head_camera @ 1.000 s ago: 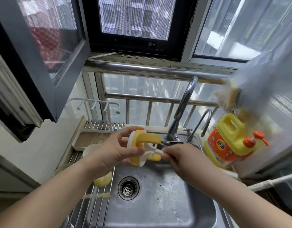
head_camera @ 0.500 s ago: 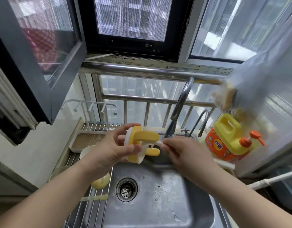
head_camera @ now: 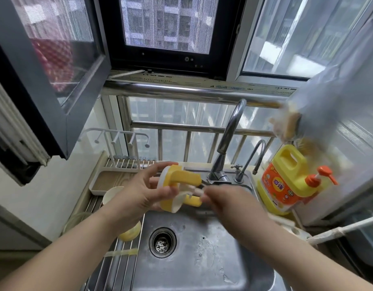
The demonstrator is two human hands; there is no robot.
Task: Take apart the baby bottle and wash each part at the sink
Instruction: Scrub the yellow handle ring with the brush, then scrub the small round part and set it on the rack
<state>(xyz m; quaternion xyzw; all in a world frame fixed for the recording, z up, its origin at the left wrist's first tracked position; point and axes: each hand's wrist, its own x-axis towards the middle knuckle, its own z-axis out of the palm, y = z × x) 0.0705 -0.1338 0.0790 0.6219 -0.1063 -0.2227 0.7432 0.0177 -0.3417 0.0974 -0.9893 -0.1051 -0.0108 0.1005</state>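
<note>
Gripping handled collar in left hand | right hand pinching straw

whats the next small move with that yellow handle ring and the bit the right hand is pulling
Probably keep pulling the pale teat piece straight out of the yellow handle ring. The left hand grips the ring over the sink, the right hand pinches the piece, and the two parts look still joined. No water runs from the faucet.

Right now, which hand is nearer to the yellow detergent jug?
Right. The right hand is over the sink's back edge, just beside the detergent jug. The left hand holds the yellow handled bottle collar, farther away.
</note>
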